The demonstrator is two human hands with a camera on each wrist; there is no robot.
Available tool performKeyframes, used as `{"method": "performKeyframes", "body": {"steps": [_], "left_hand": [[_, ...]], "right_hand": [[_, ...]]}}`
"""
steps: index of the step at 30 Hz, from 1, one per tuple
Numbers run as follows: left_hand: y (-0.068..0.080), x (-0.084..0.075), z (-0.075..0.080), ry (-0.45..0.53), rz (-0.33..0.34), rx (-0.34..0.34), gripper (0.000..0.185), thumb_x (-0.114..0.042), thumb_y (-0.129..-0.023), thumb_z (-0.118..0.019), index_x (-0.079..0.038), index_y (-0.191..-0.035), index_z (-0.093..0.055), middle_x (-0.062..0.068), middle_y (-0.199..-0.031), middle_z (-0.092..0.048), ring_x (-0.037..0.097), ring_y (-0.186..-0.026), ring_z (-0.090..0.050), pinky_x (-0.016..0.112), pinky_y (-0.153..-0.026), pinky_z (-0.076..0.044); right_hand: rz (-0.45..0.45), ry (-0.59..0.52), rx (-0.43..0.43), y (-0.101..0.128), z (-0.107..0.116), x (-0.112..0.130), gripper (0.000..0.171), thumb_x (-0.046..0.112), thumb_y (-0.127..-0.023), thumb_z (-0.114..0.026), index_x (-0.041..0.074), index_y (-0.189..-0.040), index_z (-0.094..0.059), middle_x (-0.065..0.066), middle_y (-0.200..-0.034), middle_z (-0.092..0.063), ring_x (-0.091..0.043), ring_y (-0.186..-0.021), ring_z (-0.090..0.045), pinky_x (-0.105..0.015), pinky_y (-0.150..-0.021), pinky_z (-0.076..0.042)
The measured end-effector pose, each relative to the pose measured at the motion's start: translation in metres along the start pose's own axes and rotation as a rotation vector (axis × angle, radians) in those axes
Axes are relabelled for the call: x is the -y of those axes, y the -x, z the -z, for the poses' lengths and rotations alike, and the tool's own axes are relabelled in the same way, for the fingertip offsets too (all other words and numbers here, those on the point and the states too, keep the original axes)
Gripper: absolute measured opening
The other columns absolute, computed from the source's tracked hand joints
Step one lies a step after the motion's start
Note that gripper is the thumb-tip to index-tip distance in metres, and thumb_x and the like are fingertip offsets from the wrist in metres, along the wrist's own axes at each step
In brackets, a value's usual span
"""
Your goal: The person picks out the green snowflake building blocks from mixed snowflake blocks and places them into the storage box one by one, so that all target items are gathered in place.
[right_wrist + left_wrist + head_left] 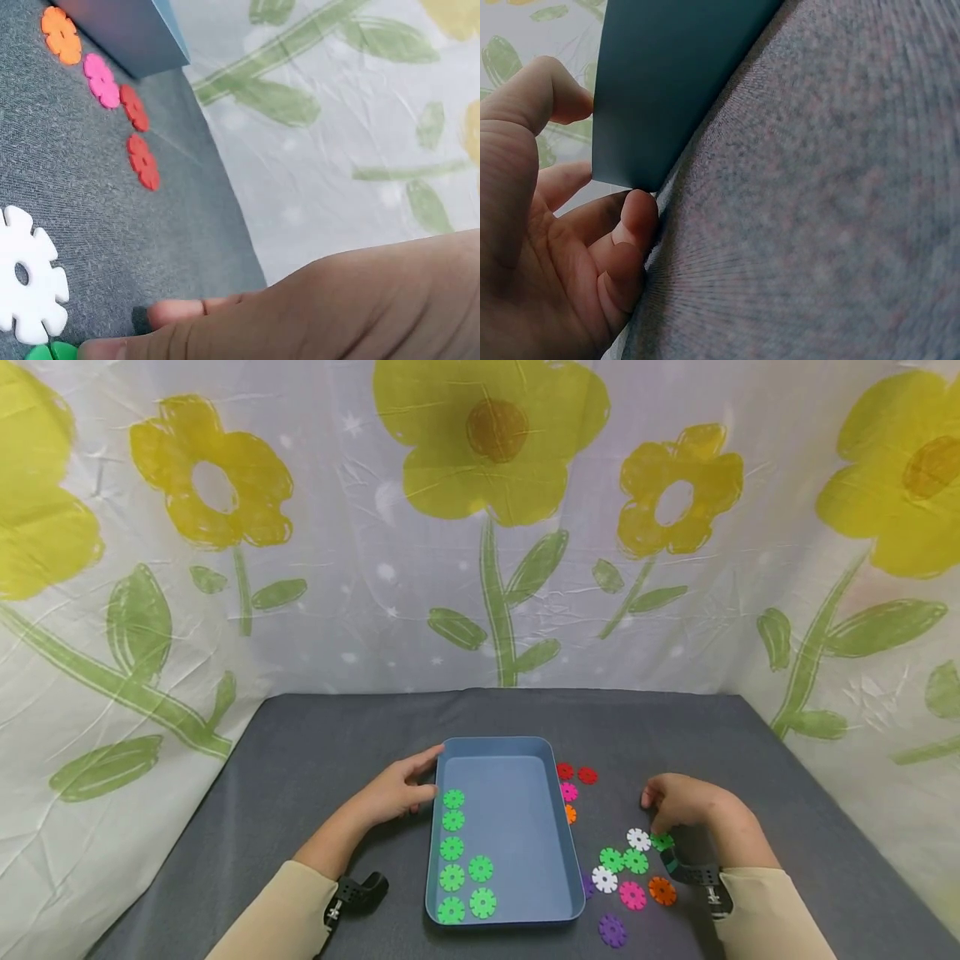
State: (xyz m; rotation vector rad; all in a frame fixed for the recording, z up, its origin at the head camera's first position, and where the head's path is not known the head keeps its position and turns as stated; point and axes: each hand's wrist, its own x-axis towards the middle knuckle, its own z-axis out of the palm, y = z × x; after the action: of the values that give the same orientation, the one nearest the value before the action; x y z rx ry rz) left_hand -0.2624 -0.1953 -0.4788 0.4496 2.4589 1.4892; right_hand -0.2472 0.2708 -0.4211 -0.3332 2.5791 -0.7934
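In the head view my left hand point(393, 789) rests at the left side of a blue-grey tray point(495, 747), its thumb and index finger touching the rim. The left wrist view shows the tray's outer wall point(660, 82) beside the thumb, with the other fingers bent below. Several green snowflake discs point(452, 877) lie along the tray's left side. To the right, my right hand point(693, 802) is low over the table, thumb tip at the edge of a green disc point(662, 842). A white disc point(28, 277) lies beside that green one; thumb and fingers stand apart.
Two more green discs point(635, 861), another white disc point(604, 879), pink point(632, 895), orange point(662, 891) and purple point(612, 931) discs lie right of the tray. Two red discs point(587, 775) lie near its far right corner. A flower-printed cloth point(337, 610) hangs behind the grey table point(360, 718).
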Motion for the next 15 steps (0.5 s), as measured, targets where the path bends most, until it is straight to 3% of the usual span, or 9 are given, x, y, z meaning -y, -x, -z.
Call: {"method": "performKeyframes", "body": {"steps": [6,12,15], "left_hand": [[0.000,0.001,-0.001,0.000,0.001,-0.004,0.075,-0.015,-0.094,-0.067,-0.021,-0.163,-0.034,0.017,-0.154,-0.047,0.021,-0.059,-0.053,0.036,-0.051,-0.041],[0.000,0.001,-0.001,0.005,0.005,0.000,0.076,-0.015,-0.094,-0.067,-0.021,-0.163,-0.035,0.018,-0.154,-0.046,0.021,-0.059,-0.053,0.035,-0.051,-0.041],[0.000,0.000,0.000,-0.002,0.006,-0.003,0.075,-0.015,-0.094,-0.067,-0.021,-0.162,-0.035,0.018,-0.154,-0.046,0.021,-0.059,-0.053,0.036,-0.051,-0.041]], "right_hand": [[0.011,0.039,-0.046,-0.003,-0.001,0.001,0.025,-0.002,-0.079,-0.080,0.003,-0.089,-0.057,-0.005,-0.080,-0.049,-0.021,-0.073,-0.048,-0.035,-0.064,-0.037],[-0.178,0.139,0.029,0.007,0.000,0.007,0.033,0.012,-0.077,-0.089,0.005,-0.091,-0.060,-0.007,-0.080,-0.056,-0.025,-0.070,-0.056,-0.038,-0.062,-0.045],[-0.199,0.218,0.054,0.009,-0.004,0.012,0.030,0.013,-0.077,-0.089,0.006,-0.081,-0.060,-0.005,-0.073,-0.055,-0.023,-0.064,-0.056,-0.035,-0.059,-0.047]]}}
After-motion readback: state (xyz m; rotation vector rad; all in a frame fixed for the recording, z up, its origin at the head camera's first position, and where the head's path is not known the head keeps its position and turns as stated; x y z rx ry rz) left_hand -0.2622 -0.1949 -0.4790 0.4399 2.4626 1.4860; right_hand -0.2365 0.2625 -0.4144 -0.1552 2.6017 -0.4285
